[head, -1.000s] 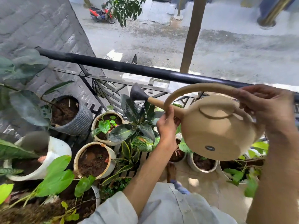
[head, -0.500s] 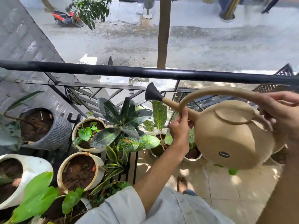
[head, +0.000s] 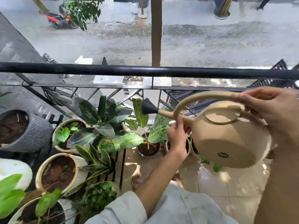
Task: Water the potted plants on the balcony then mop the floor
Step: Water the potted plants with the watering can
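Note:
A tan watering can [head: 226,139] is held level over the balcony plants. Its black rose [head: 148,108] points left, above a spotted-leaf plant in a small pot [head: 148,149]. My right hand [head: 271,109] grips the arched handle from above. My left hand [head: 177,135] is closed around the base of the spout. No water shows leaving the rose. Several potted plants crowd the left: a cream pot of bare soil [head: 59,172], a cream pot with small green leaves [head: 68,135] and a grey ribbed pot [head: 24,131].
A black railing [head: 145,71] runs across just beyond the pots, with the street far below. The tan tiled floor [head: 218,183] under the can is wet. My bare feet [head: 136,178] stand next to a black slatted stand [head: 119,165]. A white pot [head: 14,168] sits at far left.
The view has swung right along the railing, so the pots slid left. The can has stayed in both hands, its rose now over the spotted-leaf plant.

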Demonstrator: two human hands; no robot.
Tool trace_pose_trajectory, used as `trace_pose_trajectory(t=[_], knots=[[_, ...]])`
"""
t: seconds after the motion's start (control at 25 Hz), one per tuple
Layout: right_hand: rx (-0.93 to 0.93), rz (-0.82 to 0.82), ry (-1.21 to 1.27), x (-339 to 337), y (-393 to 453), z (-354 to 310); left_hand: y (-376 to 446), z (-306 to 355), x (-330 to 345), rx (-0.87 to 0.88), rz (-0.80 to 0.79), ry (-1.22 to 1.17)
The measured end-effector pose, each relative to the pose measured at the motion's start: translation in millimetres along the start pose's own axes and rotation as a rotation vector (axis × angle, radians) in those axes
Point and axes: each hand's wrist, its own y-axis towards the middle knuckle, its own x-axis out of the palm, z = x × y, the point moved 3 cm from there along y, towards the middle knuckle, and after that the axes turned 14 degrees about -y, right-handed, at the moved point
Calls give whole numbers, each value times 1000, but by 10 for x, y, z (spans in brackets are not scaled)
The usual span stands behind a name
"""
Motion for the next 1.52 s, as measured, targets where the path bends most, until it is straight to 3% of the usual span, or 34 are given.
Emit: trace_pose_trajectory(t=[0.28,0.76,1.52], knots=[[-124,-98,-117,-252,277,88,-82,-310,219,38,66,-164],[-220,-243,-111,-25,488,195,22,-529,-4,97,186,-266],[-280,-288,-155,32,556,289,6,-722,-74,114,214,-320]])
